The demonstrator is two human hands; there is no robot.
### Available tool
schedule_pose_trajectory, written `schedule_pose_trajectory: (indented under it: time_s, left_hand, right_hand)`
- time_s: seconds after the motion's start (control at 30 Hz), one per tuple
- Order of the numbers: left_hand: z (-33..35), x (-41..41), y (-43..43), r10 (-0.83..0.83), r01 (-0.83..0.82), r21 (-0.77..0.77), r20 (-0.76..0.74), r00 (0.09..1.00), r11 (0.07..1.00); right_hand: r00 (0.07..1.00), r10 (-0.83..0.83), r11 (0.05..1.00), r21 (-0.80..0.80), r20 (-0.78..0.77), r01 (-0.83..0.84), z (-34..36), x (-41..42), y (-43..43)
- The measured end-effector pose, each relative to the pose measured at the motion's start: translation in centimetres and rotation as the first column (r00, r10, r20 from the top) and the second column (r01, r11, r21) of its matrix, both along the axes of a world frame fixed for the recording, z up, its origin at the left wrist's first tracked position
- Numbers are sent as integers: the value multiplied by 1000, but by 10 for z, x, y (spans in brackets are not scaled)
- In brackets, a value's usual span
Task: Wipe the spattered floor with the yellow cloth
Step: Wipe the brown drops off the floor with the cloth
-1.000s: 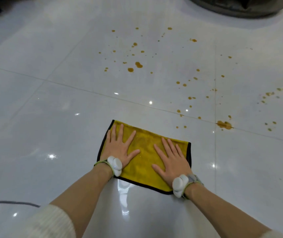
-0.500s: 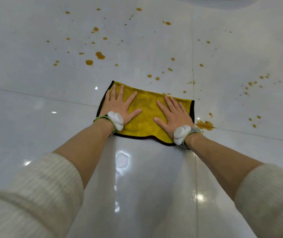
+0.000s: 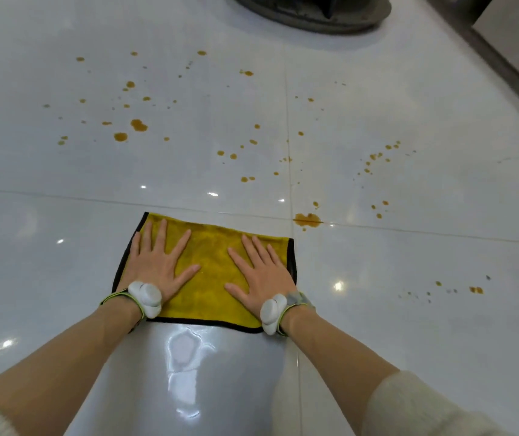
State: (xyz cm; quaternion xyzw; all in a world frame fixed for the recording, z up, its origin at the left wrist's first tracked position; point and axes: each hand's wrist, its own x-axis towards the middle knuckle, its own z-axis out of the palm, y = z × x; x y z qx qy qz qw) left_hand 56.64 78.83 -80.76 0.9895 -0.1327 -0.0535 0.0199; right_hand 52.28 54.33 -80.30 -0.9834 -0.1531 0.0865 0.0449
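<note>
A yellow cloth (image 3: 211, 262) with a black hem lies flat on the glossy white tile floor (image 3: 63, 278), just on my side of a tile seam. My left hand (image 3: 157, 262) presses flat on its left half, fingers spread. My right hand (image 3: 259, 275) presses flat on its right half in the same way. Neither hand grips the fabric. Orange-brown spatter covers the tiles beyond the cloth, with bigger drops at the far left (image 3: 138, 124). A larger blot (image 3: 307, 219) sits on the seam crossing just right of the cloth's far corner.
A dark round base (image 3: 315, 11) stands on the floor at the far top. A dark skirting edge (image 3: 503, 58) runs along the top right. A few small drops (image 3: 476, 290) lie on the near tile to the right. Ceiling lights glare off the tiles.
Both hands pushed the cloth forward over the tile seam into the drops, then slid it back toward me; it now lies on the near side of the seam.
</note>
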Motion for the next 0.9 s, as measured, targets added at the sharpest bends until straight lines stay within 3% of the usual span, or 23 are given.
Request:
schedule_pose_trajectory:
  time_s: [0.17,0.3,0.57,0.77,0.9]
  left_hand:
    - [7,-80,-50,-47,47,-30,-13,999,998]
    - [-3,-93,-98,-108,109,-25,29,994,994]
    - [-11,-12,-151,2,-1,-39,33,999,999]
    - [-14,86,-186,109,-109,-15,26,994,994]
    - [-8,103,-190,98,-98,-1,17,995,995]
  right_hand:
    - [999,-38,999,-10,1,38,5,-83,-46]
    - [997,-75,997,-19,-9,74,2,-109,-96]
    - [993,-110,993,-29,39,111,0,-8,-147]
    - [996,-71,997,1,45,71,-9,124,-180]
    - [997,-35,999,16,76,34,-14,139,-184]
